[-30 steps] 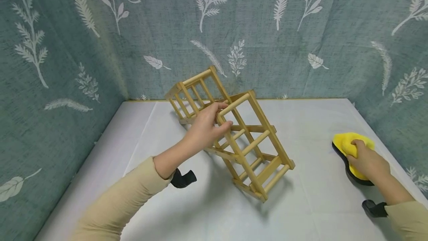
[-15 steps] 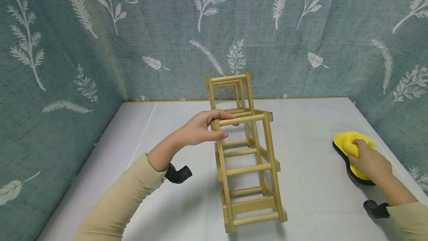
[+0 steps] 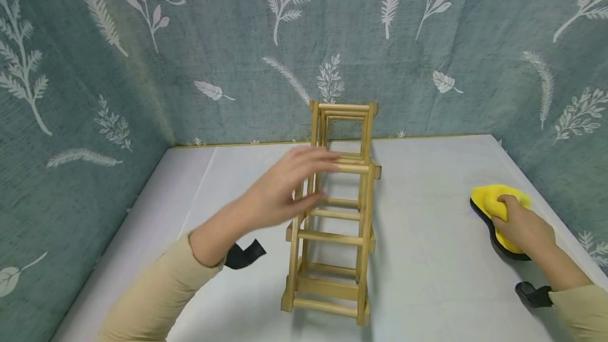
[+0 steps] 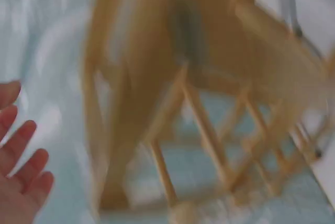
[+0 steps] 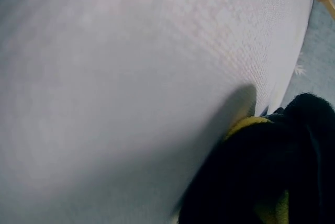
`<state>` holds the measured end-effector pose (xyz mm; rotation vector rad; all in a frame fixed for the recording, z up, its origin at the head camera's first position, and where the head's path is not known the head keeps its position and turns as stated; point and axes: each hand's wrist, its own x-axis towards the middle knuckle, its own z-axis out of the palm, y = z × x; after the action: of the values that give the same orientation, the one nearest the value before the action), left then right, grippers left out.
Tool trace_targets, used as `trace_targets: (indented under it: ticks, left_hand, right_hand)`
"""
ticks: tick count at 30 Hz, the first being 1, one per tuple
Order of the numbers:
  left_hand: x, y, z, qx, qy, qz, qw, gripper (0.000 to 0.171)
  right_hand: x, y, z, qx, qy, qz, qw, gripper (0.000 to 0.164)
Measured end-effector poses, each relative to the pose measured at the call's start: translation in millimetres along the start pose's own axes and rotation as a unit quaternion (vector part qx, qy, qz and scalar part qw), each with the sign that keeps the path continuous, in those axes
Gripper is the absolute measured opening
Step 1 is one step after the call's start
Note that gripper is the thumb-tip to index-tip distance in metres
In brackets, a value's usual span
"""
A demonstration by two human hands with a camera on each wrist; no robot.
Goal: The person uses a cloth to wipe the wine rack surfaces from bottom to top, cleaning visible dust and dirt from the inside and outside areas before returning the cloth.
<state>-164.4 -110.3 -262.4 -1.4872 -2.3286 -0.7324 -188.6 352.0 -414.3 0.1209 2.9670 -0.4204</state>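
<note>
A light wooden rack [image 3: 329, 237] of slats and round rods stands lengthwise in the middle of the white table. My left hand [image 3: 285, 183], blurred, is over its left side, thumb and fingers apart. In the left wrist view the spread fingers of my left hand [image 4: 23, 156] are clear of the rack [image 4: 209, 145]. On the right, my right hand [image 3: 524, 228] grips a soft yellow pad with a black edge [image 3: 485, 197] by its raised middle. The right wrist view shows mostly its dark side [image 5: 246, 177]; the fingers are hard to make out there.
Green-grey cloth walls [image 3: 228, 25] with white leaf prints enclose the white table [image 3: 418, 289] at the back and both sides. Black wrist mounts stick out at the left wrist [image 3: 244, 256] and the right wrist [image 3: 534, 295].
The rack has turned from a slant to nearly straight away from me and settled lower. My left hand has let go of its upper rod. The right hand has stayed with the yellow pad.
</note>
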Motion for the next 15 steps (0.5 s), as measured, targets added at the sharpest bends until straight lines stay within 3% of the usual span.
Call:
trace_targets:
  ticks: [1,3,6,8,10,15]
  left_hand:
    - [-1.8,10.4,8.0,0.017,-0.010,0.011,0.9998,0.039]
    - [-8.4,25.4,27.4,0.029,-0.064,0.020,0.9973,0.037]
    - [-20.5,33.3,56.9,0.039,-0.110,-0.011,0.9931,0.040]
    - [-25.8,31.4,70.4,0.033,-0.099,-0.025,0.9943,0.043]
    - [-27.7,27.0,77.1,0.023,-0.064,-0.027,0.9974,0.043]
    - [-29.9,3.6,70.6,-0.006,-0.056,0.027,0.9981,0.033]
  right_hand:
    - [-0.1,-0.3,-0.2,-0.001,0.001,0.001,1.000,0.058]
    - [0.2,-0.8,-0.9,-0.002,0.000,0.000,1.000,0.058]
    - [0.9,-3.0,-1.6,-0.004,-0.002,-0.004,1.000,0.057]
    - [1.6,-3.6,-1.8,-0.005,-0.004,-0.004,1.000,0.058]
    - [1.4,-3.9,-1.4,-0.006,-0.004,0.000,1.000,0.057]
    - [0.0,-0.4,-0.7,-0.005,-0.007,0.008,1.000,0.059]
